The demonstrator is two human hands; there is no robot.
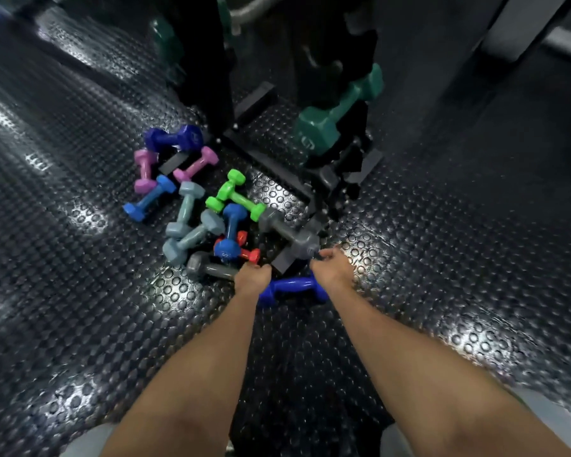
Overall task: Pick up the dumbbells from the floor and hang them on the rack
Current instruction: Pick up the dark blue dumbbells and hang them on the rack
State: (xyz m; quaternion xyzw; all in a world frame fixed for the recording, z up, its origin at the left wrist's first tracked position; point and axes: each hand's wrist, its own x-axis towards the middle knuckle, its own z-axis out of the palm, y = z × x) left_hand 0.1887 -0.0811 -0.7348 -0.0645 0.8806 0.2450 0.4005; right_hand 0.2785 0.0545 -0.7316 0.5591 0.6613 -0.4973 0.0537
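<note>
1. Barely started, by the look of it. One teal hex-ended dumbbell (338, 108) hung on the right side of the black metal rack (314, 94), with what seemed to be another dark green one (165, 41) up on its left side (too blurry to be sure).
2. Everything else was in a heap on the black studded rubber floor (80, 291) at the front of the rack's base: purple, pink, blue, pale grey-blue, lime green, red and dark grey dumbbells, a dozen or so.
3. The left hand (253, 277) was curled over the end of a dark grey dumbbell (208, 266).
4. The right hand (332, 267) was down at the tip of another grey dumbbell (289, 234); whether it had a grip I couldn't tell.
5. A royal blue dumbbell (290, 288) lay between the wrists.
</note>
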